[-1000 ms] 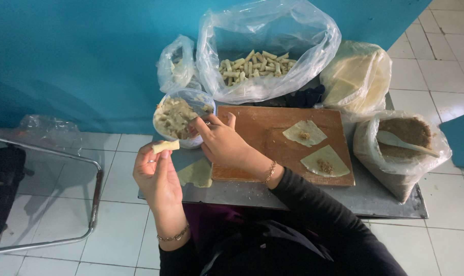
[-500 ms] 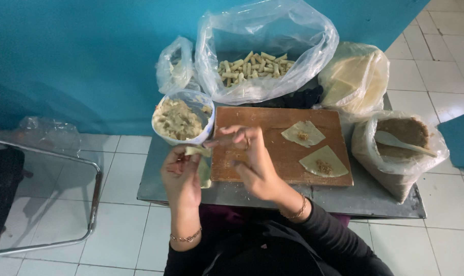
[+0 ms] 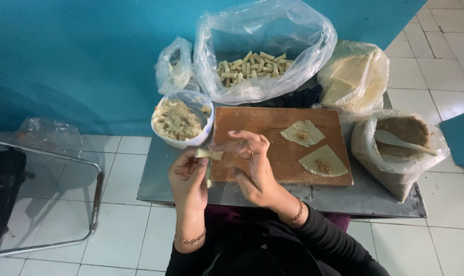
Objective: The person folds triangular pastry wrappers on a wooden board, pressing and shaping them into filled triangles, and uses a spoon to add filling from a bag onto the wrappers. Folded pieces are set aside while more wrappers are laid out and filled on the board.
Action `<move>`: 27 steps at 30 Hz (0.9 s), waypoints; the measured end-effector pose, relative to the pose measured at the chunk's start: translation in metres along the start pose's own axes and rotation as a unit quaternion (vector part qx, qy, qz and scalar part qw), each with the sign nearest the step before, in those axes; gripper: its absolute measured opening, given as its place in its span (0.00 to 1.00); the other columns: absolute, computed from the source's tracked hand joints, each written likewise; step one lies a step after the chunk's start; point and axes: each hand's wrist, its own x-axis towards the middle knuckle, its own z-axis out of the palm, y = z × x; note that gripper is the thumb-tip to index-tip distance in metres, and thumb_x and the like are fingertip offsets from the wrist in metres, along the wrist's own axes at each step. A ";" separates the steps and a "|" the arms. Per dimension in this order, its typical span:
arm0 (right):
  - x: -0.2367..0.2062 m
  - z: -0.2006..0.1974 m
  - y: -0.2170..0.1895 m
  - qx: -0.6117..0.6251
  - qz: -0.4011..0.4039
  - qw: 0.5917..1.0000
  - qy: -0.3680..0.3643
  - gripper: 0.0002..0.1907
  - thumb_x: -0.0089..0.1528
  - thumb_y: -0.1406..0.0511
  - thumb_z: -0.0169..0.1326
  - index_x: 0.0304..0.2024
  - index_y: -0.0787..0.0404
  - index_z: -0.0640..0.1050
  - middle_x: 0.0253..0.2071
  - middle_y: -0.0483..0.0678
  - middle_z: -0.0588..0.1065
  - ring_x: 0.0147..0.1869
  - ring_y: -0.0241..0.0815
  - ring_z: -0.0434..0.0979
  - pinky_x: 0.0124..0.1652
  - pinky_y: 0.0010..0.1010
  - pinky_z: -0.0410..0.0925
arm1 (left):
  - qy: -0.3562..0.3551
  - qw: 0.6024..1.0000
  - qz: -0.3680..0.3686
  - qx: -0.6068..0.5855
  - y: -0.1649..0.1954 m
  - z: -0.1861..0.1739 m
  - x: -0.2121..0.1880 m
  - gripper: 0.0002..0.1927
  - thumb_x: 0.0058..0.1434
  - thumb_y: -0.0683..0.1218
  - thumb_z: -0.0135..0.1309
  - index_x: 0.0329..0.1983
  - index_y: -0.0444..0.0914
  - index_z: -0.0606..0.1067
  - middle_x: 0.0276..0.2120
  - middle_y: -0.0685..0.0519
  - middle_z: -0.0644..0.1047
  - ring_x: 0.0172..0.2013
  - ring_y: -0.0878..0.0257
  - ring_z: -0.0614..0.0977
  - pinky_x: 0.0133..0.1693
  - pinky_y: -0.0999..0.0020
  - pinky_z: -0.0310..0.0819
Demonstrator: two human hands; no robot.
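Note:
My left hand (image 3: 188,176) and my right hand (image 3: 252,163) meet over the near left corner of a wooden board (image 3: 272,133). Between their fingertips is a small rolled pastry wrapper (image 3: 209,153); both hands pinch it. Two triangular wrappers with a dab of brown filling lie on the board, one farther (image 3: 302,133) and one nearer (image 3: 324,161). A plastic bowl of pale paste (image 3: 182,119) stands just beyond my left hand.
A low grey metal table (image 3: 364,197) carries everything. Behind the board lies a large clear bag of finished rolls (image 3: 252,64), a small bag (image 3: 173,66), a bag of stacked wrappers (image 3: 352,76), and a bag of brown filling with a spoon (image 3: 403,140). A metal chair frame (image 3: 91,204) stands left.
My right hand has drawn back from the paste bowl to the left hand. My left hand moved right, and both hands now hold the roll over the board's corner.

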 end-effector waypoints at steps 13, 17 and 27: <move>-0.008 0.006 0.001 -0.229 -0.134 0.963 0.041 0.28 0.57 0.78 0.54 0.54 0.58 0.57 0.59 0.52 0.78 0.73 0.51 0.63 0.66 0.59 0.44 | 0.047 0.999 -0.015 0.018 0.001 0.001 -0.005 0.04 0.62 0.31 0.60 0.38 0.29 0.77 0.34 0.52 0.80 0.33 0.71 0.78 0.35 0.78 0.69; -0.013 0.007 0.005 -0.198 -0.120 0.972 0.042 0.27 0.57 0.78 0.54 0.53 0.57 0.57 0.58 0.50 0.79 0.73 0.50 0.62 0.67 0.57 0.43 | 0.046 0.999 -0.017 0.019 0.004 0.002 -0.005 0.03 0.62 0.32 0.60 0.38 0.28 0.78 0.35 0.50 0.81 0.34 0.69 0.80 0.37 0.77 0.72; -0.013 -0.002 0.002 -0.126 -0.077 0.988 0.050 0.28 0.59 0.77 0.53 0.55 0.55 0.55 0.60 0.52 0.78 0.75 0.50 0.60 0.67 0.53 0.46 | 0.032 0.998 -0.025 0.037 0.005 0.009 -0.006 0.07 0.60 0.33 0.60 0.41 0.28 0.78 0.39 0.47 0.83 0.40 0.66 0.84 0.47 0.74 0.76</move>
